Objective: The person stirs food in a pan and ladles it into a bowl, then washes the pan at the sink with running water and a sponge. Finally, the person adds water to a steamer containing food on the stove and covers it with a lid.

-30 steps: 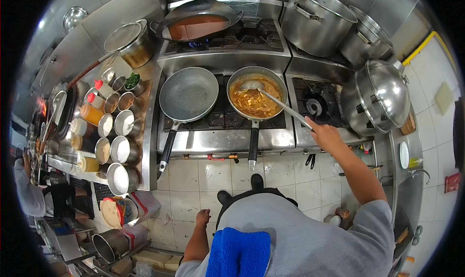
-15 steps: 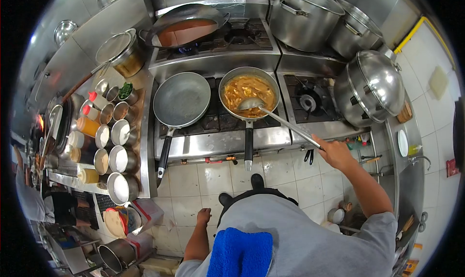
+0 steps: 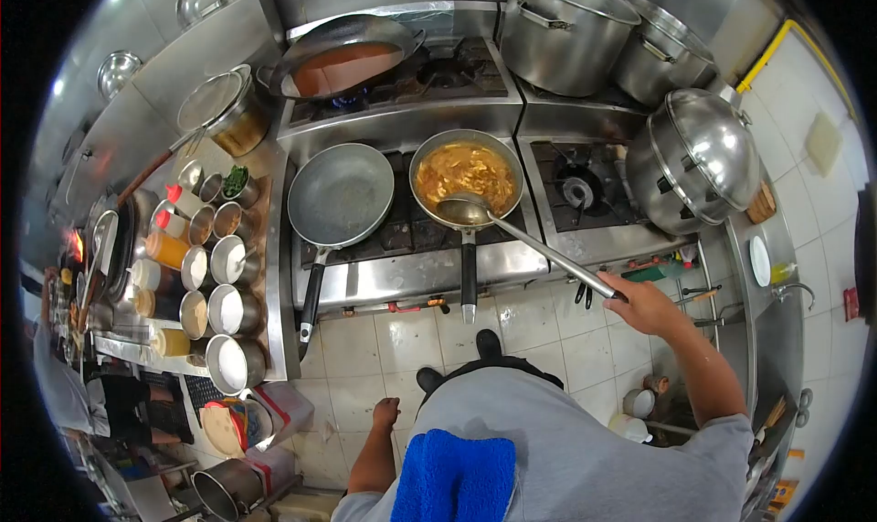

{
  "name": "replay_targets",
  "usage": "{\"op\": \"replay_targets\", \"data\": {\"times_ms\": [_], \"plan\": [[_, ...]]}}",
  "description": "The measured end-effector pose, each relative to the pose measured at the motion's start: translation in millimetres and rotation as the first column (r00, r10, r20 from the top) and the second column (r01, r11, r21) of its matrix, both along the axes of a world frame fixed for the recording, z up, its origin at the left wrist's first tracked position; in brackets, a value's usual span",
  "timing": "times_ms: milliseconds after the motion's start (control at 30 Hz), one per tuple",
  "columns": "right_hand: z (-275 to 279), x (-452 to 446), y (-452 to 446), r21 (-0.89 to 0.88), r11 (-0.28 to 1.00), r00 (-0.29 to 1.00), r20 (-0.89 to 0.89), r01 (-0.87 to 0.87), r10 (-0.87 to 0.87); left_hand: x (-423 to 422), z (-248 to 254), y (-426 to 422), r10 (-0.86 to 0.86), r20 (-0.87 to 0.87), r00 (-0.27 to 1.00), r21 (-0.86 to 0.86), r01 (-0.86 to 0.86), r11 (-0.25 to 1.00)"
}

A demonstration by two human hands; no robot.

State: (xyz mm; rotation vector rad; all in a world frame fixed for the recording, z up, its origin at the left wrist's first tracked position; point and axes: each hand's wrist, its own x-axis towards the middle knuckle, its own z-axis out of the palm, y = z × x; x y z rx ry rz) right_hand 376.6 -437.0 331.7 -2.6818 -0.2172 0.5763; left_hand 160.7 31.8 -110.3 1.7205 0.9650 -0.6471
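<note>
My right hand (image 3: 647,306) is closed round the handle end of a long metal ladle (image 3: 559,256). The ladle's bowl rests at the near side of a frying pan (image 3: 521,177), in an orange-brown sauce with pale pieces (image 3: 470,173). That pan sits on a burner, its black handle toward me, with no hand on it. To its left is a second grey frying pan (image 3: 342,193) with nothing in it. My left hand (image 3: 386,412) hangs low beside my body, over the floor, fingers curled and holding nothing visible.
A wok of red sauce (image 3: 352,65) sits on a lit back burner. Big stockpots (image 3: 566,47) and a domed steamer (image 3: 699,161) stand right. Seasoning tins (image 3: 228,309) and squeeze bottles (image 3: 167,246) line the left counter. Another person (image 3: 64,385) is at far left.
My right hand has moved slightly right and down, drawing the ladle's bowl toward the pan's near rim. The sauce has shifted. My left hand stays low at my side.
</note>
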Motion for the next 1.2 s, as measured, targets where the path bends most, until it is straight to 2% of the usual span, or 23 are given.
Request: {"op": "replay_targets", "data": {"times_ms": [100, 233, 300, 433, 500, 633, 700, 733, 800, 833, 900, 1033, 1200], "plan": [[-11, -1, 3, 0.026, 0.999, 0.997, 0.073, -0.037, 0.035, 6, 7, -3, 0.044, 0.03, 0.999, -0.033, -0.043, 0.999], [-19, 3, 7, 0.015, 1.0, 1.0, 0.028, 0.002, -0.003, 12, 12, -3, 0.036, 0.048, 0.998, -0.021, -0.035, 0.999], [-37, 4, 2, -0.059, 0.998, 0.997, 0.072, -0.011, 0.015, 13, 21, -4, 0.041, 0.033, 0.999, -0.02, -0.041, 0.999], [-53, 11, 1, -0.134, 0.991, 0.995, 0.095, 0.003, 0.01, -3, -1, 3, 0.012, 0.091, 0.996, -0.007, -0.012, 1.0], [-62, 16, 0, -0.125, 0.992, 0.993, 0.122, 0.006, 0.009, -11, -2, 5, -0.327, 0.186, 0.927, 0.14, 0.304, 0.942], [-83, 30, 0, -0.12, 0.993, 0.985, 0.173, -0.005, 0.026, -14, -9, 5, -0.275, 0.088, 0.957, 0.094, 0.267, 0.959], [-91, 37, 4, -0.155, 0.988, 0.965, 0.258, -0.006, 0.046, -19, -29, 10, -0.366, 0.197, 0.909, 0.155, 0.34, 0.928], [-93, 43, 6, -0.154, 0.988, 0.965, 0.258, -0.007, 0.047, -19, -32, 10, -0.366, 0.197, 0.91, 0.156, 0.339, 0.928], [-98, 56, 9, -0.151, 0.987, 0.983, 0.182, 0.05, -0.022, -11, -17, 4, -0.134, 0.135, 0.982, 0.012, 0.134, 0.991], [-103, 61, 9, -0.149, 0.988, 0.983, 0.182, 0.046, -0.018, -6, -9, 2, -0.131, 0.135, 0.982, 0.014, 0.13, 0.991], [-111, 70, 8, -0.113, 0.992, 0.97, 0.242, 0.054, -0.025, 2, 5, -4, 0.086, 0.045, 0.995, -0.055, -0.083, 0.995], [-104, 88, 17, -0.179, 0.981, 0.977, 0.21, 0.07, -0.032, 7, 24, -10, 0.101, 0.03, 0.994, -0.047, -0.1, 0.994], [-101, 99, 9, -0.145, 0.987, 0.949, 0.315, 0.072, -0.023, 3, 16, -12, 0.117, 0.039, 0.992, -0.023, -0.116, 0.993]]}}
